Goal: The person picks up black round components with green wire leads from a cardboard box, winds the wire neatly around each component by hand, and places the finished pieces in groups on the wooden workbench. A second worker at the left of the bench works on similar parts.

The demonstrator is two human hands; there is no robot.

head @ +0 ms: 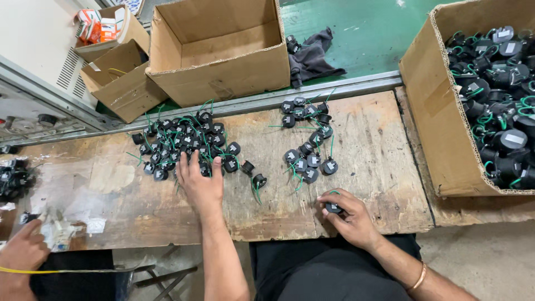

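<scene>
The person is leaning over the worn wooden surface [362, 178], and I am taking the big empty cardboard box [220, 47] at its far edge as my marker. Just in front of that box, a little toward its left corner, a pile of small black round parts with green wires [181, 142] is lying spread out. The left hand [199, 181] is resting on the near edge of this pile, fingers spread apart and flat, touching the parts without gripping any.

In front of the box's right corner a second, looser cluster of the same parts [309, 139] is sitting. Nearer to the person than that cluster, well apart from the box, the right hand [348, 217] is curling shut around one black part [333, 208], its green wire peeking out above the fingers.

Far to the right of the box, a second carton [440, 122] is standing heaped with more such parts. Behind the box's right side a dark cloth [312, 56] is lying on the green floor. Another person's hand [22, 251] is working far to the left, at the near edge.
</scene>
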